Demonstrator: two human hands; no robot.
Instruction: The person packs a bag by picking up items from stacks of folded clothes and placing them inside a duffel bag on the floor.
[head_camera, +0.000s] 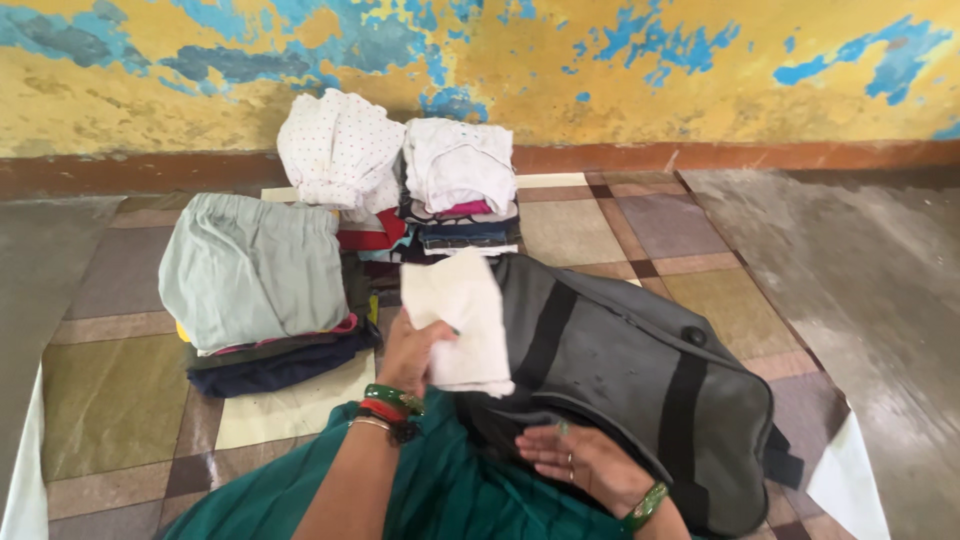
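My left hand grips a folded white cloth and holds it up over the near end of a grey duffel bag with black straps. My right hand rests flat and open-fingered on the bag's near edge, by its opening. Both wrists wear green and red bangles. The bag lies on its side to my right, on a checked mat.
Three stacks of folded clothes stand beyond my hands: a pale green-topped stack at left, a white dotted one and a white-topped one by the peeling yellow-and-blue wall. Bare concrete floor lies to the right.
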